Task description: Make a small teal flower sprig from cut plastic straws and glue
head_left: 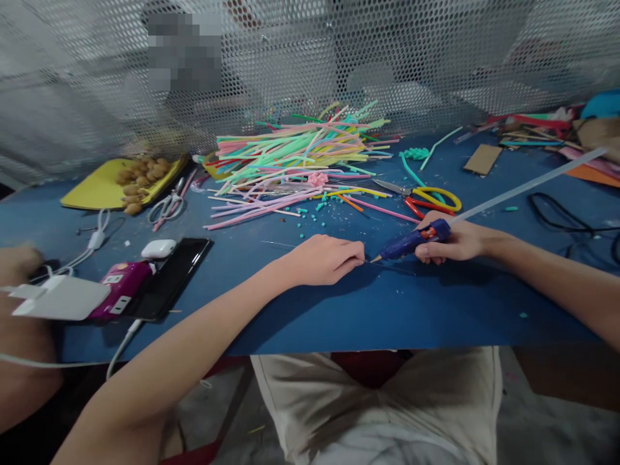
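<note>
My right hand is wrapped round a blue hot glue gun, whose nozzle points left. A long translucent glue stick sticks out of its back end. Just left of the nozzle, my left hand is closed in a pinch on a thin wire, low over the table. One end of the wire shows to the left of the hand; its middle is hidden by the fingers. Behind the glue gun lie scissors with yellow and red handles. Small teal cut pieces are scattered beyond my left hand.
Across the blue table lies a heap of pastel pipe cleaners before a perforated metal screen. A phone, purple power adapter and white charger sit left, near another person's arm. Cardboard lies right.
</note>
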The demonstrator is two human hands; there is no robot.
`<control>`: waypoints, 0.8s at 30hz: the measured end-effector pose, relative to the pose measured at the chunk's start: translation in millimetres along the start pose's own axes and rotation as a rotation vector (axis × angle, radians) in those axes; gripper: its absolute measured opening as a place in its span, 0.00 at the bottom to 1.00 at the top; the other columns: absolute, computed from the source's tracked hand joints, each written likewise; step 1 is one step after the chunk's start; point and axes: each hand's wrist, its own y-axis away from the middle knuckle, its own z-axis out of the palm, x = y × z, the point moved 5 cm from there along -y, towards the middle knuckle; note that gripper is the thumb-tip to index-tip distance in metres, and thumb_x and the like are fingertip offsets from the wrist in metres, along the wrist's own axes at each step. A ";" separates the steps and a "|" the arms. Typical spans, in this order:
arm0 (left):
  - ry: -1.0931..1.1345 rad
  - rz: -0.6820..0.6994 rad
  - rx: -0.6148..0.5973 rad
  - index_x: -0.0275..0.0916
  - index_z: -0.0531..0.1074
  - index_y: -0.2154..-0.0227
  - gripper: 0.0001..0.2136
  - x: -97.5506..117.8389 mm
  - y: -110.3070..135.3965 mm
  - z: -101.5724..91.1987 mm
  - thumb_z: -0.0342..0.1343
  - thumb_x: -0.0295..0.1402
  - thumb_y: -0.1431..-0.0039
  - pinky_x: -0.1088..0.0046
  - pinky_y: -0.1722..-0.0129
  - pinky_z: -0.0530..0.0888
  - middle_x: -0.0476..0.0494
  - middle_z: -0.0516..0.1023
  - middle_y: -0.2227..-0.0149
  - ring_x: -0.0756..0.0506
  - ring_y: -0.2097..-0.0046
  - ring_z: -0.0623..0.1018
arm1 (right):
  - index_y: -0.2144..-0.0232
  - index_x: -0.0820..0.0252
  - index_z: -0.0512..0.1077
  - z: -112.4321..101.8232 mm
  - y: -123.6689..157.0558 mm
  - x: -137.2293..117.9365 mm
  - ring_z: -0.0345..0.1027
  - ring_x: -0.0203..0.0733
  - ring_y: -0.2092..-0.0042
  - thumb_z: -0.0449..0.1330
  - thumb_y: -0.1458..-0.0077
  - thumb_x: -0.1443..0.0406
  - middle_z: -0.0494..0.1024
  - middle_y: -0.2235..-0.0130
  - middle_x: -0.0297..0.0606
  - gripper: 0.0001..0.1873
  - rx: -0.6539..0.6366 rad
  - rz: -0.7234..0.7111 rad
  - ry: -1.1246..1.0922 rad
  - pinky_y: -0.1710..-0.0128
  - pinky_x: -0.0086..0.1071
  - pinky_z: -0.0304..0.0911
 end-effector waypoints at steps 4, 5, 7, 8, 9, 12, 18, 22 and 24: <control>0.012 0.001 0.002 0.43 0.69 0.57 0.09 -1.5 0.9 1.0 0.44 0.35 0.26 0.71 0.68 0.64 0.49 0.83 0.56 0.48 0.63 0.80 | 0.77 0.61 0.76 0.1 0.6 5.4 0.71 0.35 0.79 0.66 0.43 0.47 0.77 0.79 0.36 0.24 -0.031 0.023 0.007 0.79 0.26 0.70; 0.016 0.000 0.004 0.42 0.69 0.57 0.09 -1.6 0.9 1.0 0.44 0.35 0.26 0.71 0.67 0.64 0.48 0.83 0.56 0.48 0.63 0.80 | 0.77 0.61 0.76 0.7 0.5 5.6 0.71 0.35 0.79 0.66 0.43 0.47 0.77 0.79 0.36 0.24 -0.049 0.017 0.003 0.79 0.26 0.70; 0.022 -0.004 0.005 0.42 0.69 0.57 0.10 -1.6 0.9 0.9 0.44 0.36 0.26 0.71 0.67 0.65 0.48 0.83 0.57 0.48 0.63 0.80 | 0.78 0.61 0.75 0.4 0.1 5.2 0.71 0.34 0.80 0.66 0.43 0.47 0.76 0.79 0.36 0.25 -0.044 0.001 -0.013 0.80 0.26 0.69; 0.023 -0.007 0.004 0.42 0.69 0.57 0.10 -1.5 0.9 0.9 0.44 0.36 0.26 0.71 0.67 0.65 0.48 0.83 0.57 0.47 0.63 0.80 | 0.78 0.61 0.75 0.1 0.1 4.9 0.70 0.34 0.80 0.66 0.43 0.46 0.76 0.80 0.36 0.25 -0.036 -0.006 -0.019 0.80 0.26 0.68; 0.024 -0.010 0.002 0.42 0.69 0.57 0.10 -1.5 0.9 0.8 0.44 0.36 0.26 0.71 0.67 0.65 0.48 0.83 0.57 0.47 0.63 0.80 | 0.79 0.60 0.75 0.0 0.3 4.8 0.70 0.35 0.80 0.66 0.43 0.46 0.76 0.80 0.35 0.26 -0.028 -0.009 -0.022 0.80 0.26 0.68; 0.031 -0.019 0.001 0.42 0.69 0.57 0.09 -1.9 1.0 0.6 0.44 0.36 0.26 0.72 0.68 0.65 0.48 0.83 0.57 0.48 0.63 0.80 | 0.79 0.60 0.74 0.0 1.2 6.6 0.71 0.35 0.80 0.66 0.44 0.44 0.76 0.80 0.36 0.27 -0.008 0.013 -0.004 0.80 0.27 0.68; 0.040 -0.021 0.004 0.43 0.70 0.57 0.10 -3.0 1.4 1.5 0.44 0.37 0.26 0.72 0.67 0.66 0.47 0.83 0.58 0.48 0.64 0.80 | 0.79 0.59 0.74 0.6 1.5 8.6 0.71 0.36 0.79 0.64 0.43 0.44 0.76 0.80 0.36 0.27 -0.007 0.011 0.013 0.79 0.27 0.69; 0.031 -0.024 0.000 0.43 0.70 0.57 0.10 -2.9 1.2 1.6 0.44 0.37 0.26 0.72 0.67 0.66 0.47 0.83 0.57 0.47 0.63 0.80 | 0.79 0.59 0.74 0.1 0.7 7.7 0.70 0.35 0.80 0.65 0.43 0.44 0.76 0.80 0.35 0.27 -0.019 0.000 0.017 0.79 0.27 0.68; 0.034 -0.025 -0.006 0.42 0.69 0.57 0.10 -2.3 1.1 1.3 0.44 0.37 0.26 0.72 0.67 0.66 0.47 0.83 0.57 0.47 0.63 0.80 | 0.79 0.59 0.74 -0.6 1.2 9.6 0.70 0.36 0.79 0.65 0.43 0.45 0.76 0.80 0.35 0.26 -0.022 0.012 0.021 0.78 0.28 0.68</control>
